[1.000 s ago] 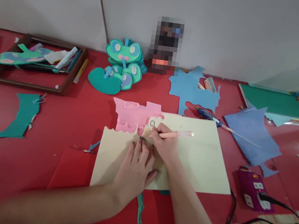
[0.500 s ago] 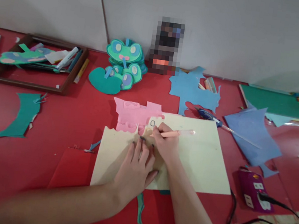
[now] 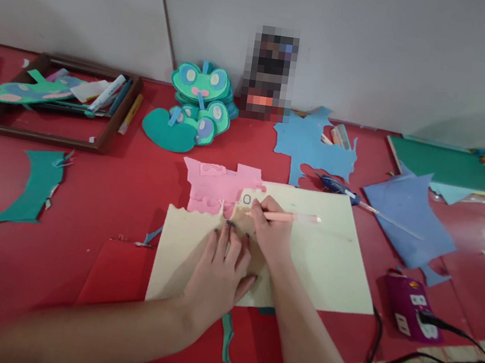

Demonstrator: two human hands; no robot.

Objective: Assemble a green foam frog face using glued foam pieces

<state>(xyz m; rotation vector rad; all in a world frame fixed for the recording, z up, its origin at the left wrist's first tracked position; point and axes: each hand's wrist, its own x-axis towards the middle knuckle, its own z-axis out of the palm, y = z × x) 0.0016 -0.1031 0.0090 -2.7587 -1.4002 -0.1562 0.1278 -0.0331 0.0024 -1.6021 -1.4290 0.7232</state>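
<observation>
Head cam: pen (image 3: 285, 217) is mid-frame in the right hand (image 3: 272, 233), pinched btwn thumb & fingers, long axis running roughly L–R across the pic, tip pointing L. Tip's just below a small drawn loop (image 3: 246, 199) on the cream sheet (image 3: 320, 269); can't tell if it's touching. Right hand's nearest obvs, forearm angling up from lower right. Left hand (image 3: 220, 268) is lower & L of the tip, palm down on the sheet, fingers a bit spread, gripping nothing. Pink foam (image 3: 215, 183) sits upper L of the tip.
</observation>
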